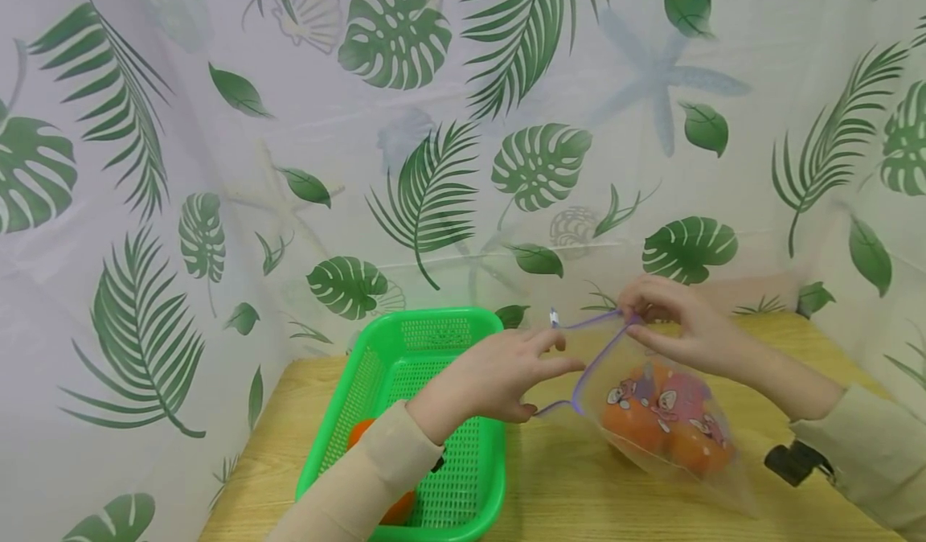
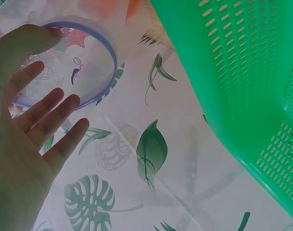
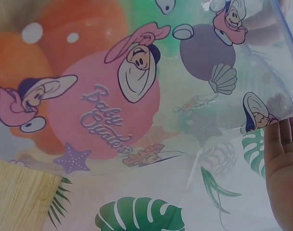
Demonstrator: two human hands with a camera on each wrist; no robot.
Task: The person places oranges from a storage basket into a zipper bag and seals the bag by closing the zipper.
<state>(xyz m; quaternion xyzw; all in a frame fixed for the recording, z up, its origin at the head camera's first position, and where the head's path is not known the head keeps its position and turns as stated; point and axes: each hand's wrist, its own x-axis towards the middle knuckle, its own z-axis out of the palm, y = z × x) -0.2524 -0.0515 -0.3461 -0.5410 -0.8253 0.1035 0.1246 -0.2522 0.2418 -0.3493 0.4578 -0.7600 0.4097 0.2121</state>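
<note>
Fingers of the right hand (image 1: 683, 329) pinch the purple zip rim of a clear, cartoon-printed plastic bag (image 1: 661, 425) of oranges lying on the wooden table (image 1: 579, 494); the left hand (image 1: 499, 377), fingers loosely spread, touches the rim. The bag looks soft, slippery and bottom-heavy, best gripped at the rim.

long cream sleeves (image 1: 376, 478) on both arms.

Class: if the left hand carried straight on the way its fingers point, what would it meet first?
Most likely the purple rim of the zip bag: the left hand points right at it, fingertips almost touching, though depth is unclear.
</note>
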